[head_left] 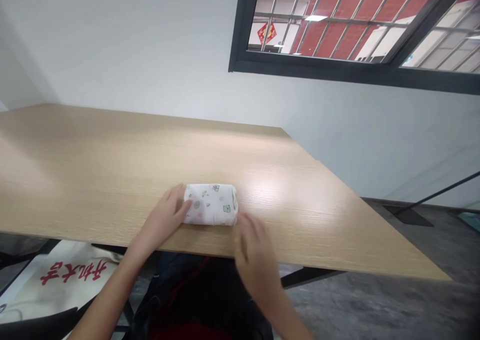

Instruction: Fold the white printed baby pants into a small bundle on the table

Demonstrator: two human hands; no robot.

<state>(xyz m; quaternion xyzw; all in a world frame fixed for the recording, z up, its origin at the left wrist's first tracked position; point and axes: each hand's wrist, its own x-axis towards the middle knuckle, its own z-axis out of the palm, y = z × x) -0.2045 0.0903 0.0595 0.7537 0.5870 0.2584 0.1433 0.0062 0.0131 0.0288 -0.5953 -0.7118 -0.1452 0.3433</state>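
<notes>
On the table lies a small white cloth, folded into a flat rectangular bundle and printed with little animals and pastel dots. At its left end is my left hand, thumb resting on top and the other fingers along the end, gripping it. My right hand is slightly blurred by the bundle's lower right corner. Its fingers reach toward the cloth's edge, with a gap between them and the thumb. Whether the fingertips touch the cloth I cannot tell. A loose fold shows at the right end.
The light wood table has its near edge just below my hands and a slanting right edge. A cream bag with red lettering is below on the left. Behind are a white wall and a dark-framed window with bars.
</notes>
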